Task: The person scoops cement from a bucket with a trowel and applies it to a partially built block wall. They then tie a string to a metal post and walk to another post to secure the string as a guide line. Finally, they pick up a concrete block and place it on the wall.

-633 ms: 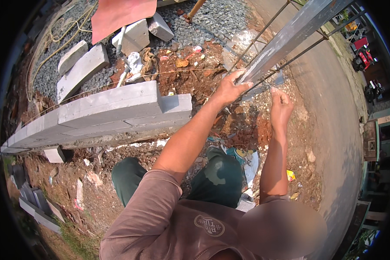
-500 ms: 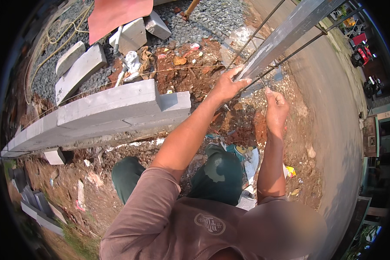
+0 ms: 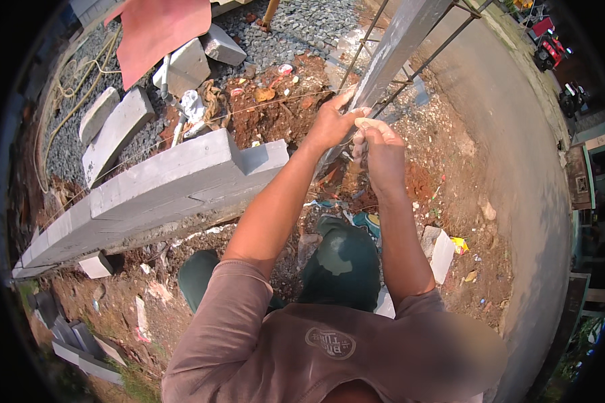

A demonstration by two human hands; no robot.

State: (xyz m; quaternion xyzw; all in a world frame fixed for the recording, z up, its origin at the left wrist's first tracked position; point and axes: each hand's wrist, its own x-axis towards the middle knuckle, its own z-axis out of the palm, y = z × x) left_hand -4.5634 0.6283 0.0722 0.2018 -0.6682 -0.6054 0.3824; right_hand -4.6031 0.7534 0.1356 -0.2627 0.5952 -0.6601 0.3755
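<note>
My left hand point(image 3: 335, 122) is wrapped around the lower part of a long grey bar point(image 3: 398, 50), which leans up toward the top right. Steel reinforcing rods point(image 3: 431, 60) with cross ties run along both sides of this bar. Close beside it, my right hand point(image 3: 382, 138) is closed in a pinch with its fingertips near my left thumb. Whatever it pinches is too small to make out. A thin string point(image 3: 282, 101) stretches from the far left, above the grey block wall point(image 3: 161, 174), to the bar by my left hand.
Loose pale blocks point(image 3: 117, 127) lie on gravel point(image 3: 309, 30) at the back left, near a reddish sheet point(image 3: 161, 33) and a coiled hose point(image 3: 70, 84). Rubble and litter cover the soil around my knees point(image 3: 339, 258). A paved road point(image 3: 517, 168) runs along the right.
My right hand has moved left and in toward my left hand, beside the bar. My view has shifted slightly, while my left hand keeps its hold on the bar.
</note>
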